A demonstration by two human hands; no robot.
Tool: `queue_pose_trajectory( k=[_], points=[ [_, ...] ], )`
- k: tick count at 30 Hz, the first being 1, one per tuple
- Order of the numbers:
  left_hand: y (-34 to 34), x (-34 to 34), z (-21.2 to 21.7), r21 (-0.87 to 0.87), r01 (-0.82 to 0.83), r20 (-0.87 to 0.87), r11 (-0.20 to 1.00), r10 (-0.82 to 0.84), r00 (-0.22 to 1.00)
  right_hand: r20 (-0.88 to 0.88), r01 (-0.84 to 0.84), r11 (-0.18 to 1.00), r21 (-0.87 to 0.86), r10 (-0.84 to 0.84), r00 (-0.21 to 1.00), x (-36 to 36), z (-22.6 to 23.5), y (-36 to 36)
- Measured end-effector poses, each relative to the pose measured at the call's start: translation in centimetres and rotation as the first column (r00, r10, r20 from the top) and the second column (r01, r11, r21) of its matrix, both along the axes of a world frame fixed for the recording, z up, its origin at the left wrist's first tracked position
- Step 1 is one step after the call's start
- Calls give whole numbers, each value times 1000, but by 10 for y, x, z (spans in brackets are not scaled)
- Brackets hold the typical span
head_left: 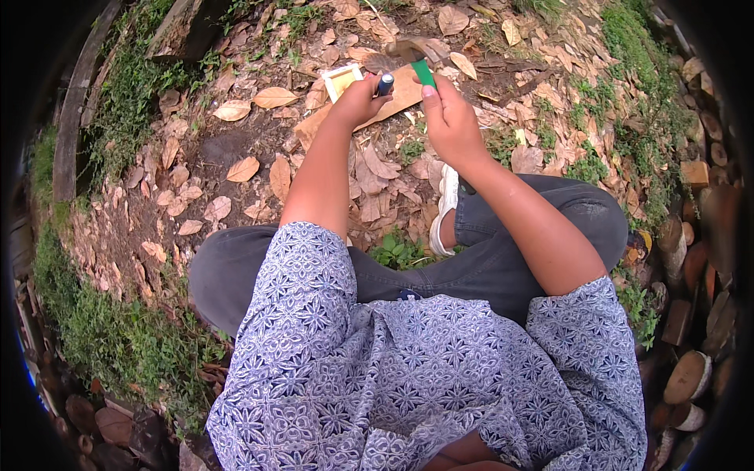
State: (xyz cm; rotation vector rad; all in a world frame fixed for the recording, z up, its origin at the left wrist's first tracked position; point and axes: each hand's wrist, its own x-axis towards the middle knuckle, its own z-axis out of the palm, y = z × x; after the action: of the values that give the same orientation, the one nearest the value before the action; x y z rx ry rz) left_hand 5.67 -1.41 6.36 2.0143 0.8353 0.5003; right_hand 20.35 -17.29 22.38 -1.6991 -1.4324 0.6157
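Note:
My right hand [449, 118] is closed round the green handle of a hammer [424, 73]. The hammer's head is raised over a wooden board [407, 93] that lies slantwise on the leaves. My left hand [357, 102], low over the same board, is wrapped round a tool with a dark blue handle [385, 83]. Its butt end points up; whatever lies below the fist is hidden, so its kind cannot be told. Beside the left hand's knuckles sits a small square pale wooden frame [342, 80], partly covered by the hand.
Dry leaves [243, 169] and soil surround the board. My crossed legs [542, 208] lie just below it, with a white shoe [446, 210] close by. Stacked cut logs [689, 377] line the right edge. A timber block [182, 31] and a long beam [72, 141] lie at upper left.

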Motion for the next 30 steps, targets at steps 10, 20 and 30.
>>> queue_pose_trajectory(
  k=[10, 20, 30],
  points=[
    [-7, -9, 8, -72, -49, -13, 996, 48, 999, -120, 54, 975, 215, -29, 992, -20, 38, 1],
    [-5, -5, 7, -31, -32, -8, 999, 32, 999, -71, 39, 986, 160, -28, 997, -23, 58, 4],
    [2, -14, -3, 21, -30, -39, 999, 31, 999, -87, 82, 924, 373, -53, 995, -31, 69, 19]
  ],
)
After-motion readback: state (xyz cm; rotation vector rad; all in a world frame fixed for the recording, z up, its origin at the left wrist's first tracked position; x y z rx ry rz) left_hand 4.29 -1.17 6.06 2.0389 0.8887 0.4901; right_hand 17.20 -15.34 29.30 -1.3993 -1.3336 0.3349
